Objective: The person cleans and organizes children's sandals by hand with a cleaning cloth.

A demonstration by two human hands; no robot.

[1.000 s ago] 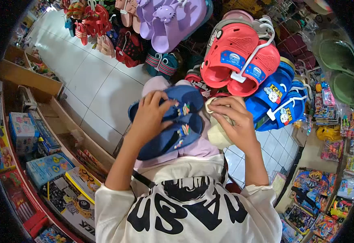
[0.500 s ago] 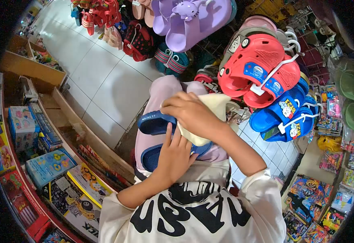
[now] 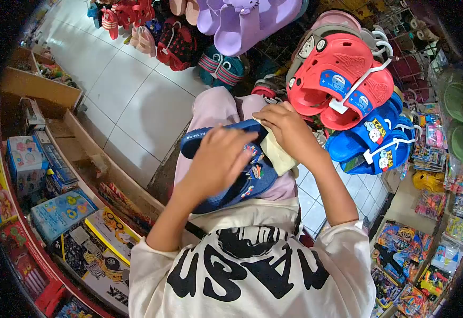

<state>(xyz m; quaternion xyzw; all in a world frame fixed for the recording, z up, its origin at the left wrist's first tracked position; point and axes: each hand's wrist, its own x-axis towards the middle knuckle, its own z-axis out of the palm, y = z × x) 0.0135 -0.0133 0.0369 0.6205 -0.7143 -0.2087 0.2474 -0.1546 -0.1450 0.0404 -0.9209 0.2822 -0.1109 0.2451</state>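
A pair of dark blue slippers (image 3: 247,182) with cartoon pictures on the straps lies across the lap, on pale pink trousers (image 3: 208,108). My right hand (image 3: 283,127) is closed on a pale yellow cloth (image 3: 277,153) at the right end of the upper slipper, with its fingertips over the slipper's edge. Above the slippers is my left hand (image 3: 218,161), its fingers smeared by motion and overlapping the footbed and strap. The word "FASHION" shows at the left end of the upper slipper's footbed.
Red clogs (image 3: 343,74) and blue slippers (image 3: 374,140) hang at the right, close to my right arm. Purple slippers (image 3: 237,32) hang ahead. Boxed toys (image 3: 64,212) fill a low wooden shelf on the left. Packaged toys (image 3: 401,254) line the right side.
My right hand has moved right with the cloth, to the slipper's far end. My left hand has lifted up and left from the slippers, and the strap pictures now show.
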